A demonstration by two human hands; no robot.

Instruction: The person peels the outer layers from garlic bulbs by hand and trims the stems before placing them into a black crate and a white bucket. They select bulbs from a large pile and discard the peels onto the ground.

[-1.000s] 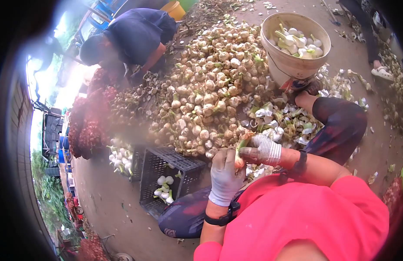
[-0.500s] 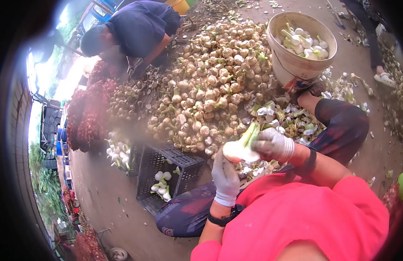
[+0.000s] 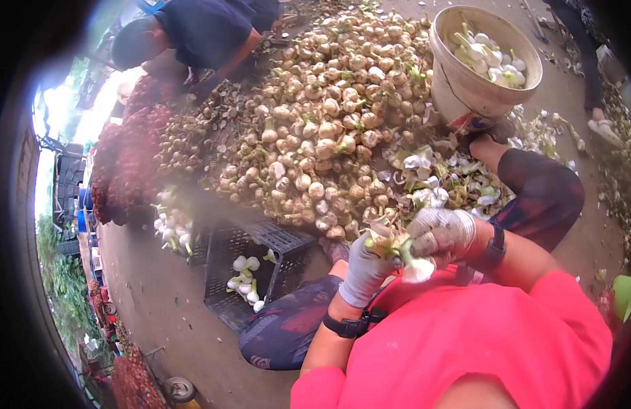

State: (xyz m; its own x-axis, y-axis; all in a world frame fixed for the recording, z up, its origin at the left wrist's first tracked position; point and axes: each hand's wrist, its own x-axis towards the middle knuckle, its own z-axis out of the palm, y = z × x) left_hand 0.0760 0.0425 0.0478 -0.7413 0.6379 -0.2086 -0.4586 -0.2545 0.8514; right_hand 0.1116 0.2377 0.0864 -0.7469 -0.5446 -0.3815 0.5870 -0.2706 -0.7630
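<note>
My left hand (image 3: 367, 271), in a pale work glove, has its fingers closed around a garlic bulb (image 3: 389, 243) with green stem showing, held in front of my chest. Close against it, my right hand (image 3: 443, 235), in a dirtier glove, pinches the garlic from the other side. White, papery-looking garlic skin (image 3: 419, 270) hangs between the hands, below the right fingers. My fingers hide much of the bulb. Just beyond my hands lies a large heap of unpeeled garlic (image 3: 329, 129).
A white bucket (image 3: 465, 92) of peeled garlic stands beyond my right foot. Left of my knee, a black crate (image 3: 223, 290) holds several white bulbs. Peeled skins (image 3: 465, 180) litter the ground. Another person (image 3: 206, 31) bends over the heap near red mesh sacks (image 3: 135, 150).
Both hands have drawn lower and closer together, and the bulb has been turned. The long green stem that pointed up no longer does; white skin now hangs down. The head view has shifted slightly.
</note>
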